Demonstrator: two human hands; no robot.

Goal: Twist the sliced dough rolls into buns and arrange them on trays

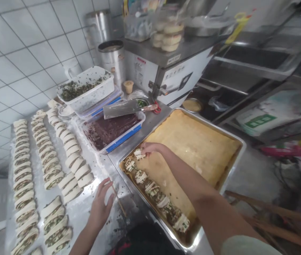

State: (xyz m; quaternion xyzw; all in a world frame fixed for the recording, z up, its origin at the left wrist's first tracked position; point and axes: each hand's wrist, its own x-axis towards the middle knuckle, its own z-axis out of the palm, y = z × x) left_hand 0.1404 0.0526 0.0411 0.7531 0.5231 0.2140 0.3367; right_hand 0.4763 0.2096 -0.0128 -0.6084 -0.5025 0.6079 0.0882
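My right hand is closed at the far left corner of the large baking tray, its fingers around a piece of filled dough roll. Below it, a row of similar rolls with green filling runs along the tray's near left edge, on oiled tan lining. My left hand hovers over the metal table, thumb and fingers apart. A thin wooden stick slants down from beside its fingertips; I see no grip on it. Sliced filled dough strips lie in rows left of that hand.
Beyond the hands stands a tub of dark paste, with a cleaver across it. Behind are a white tub of chopped green filling, a small cup and metal canisters. A steel-topped appliance borders the tray's far side.
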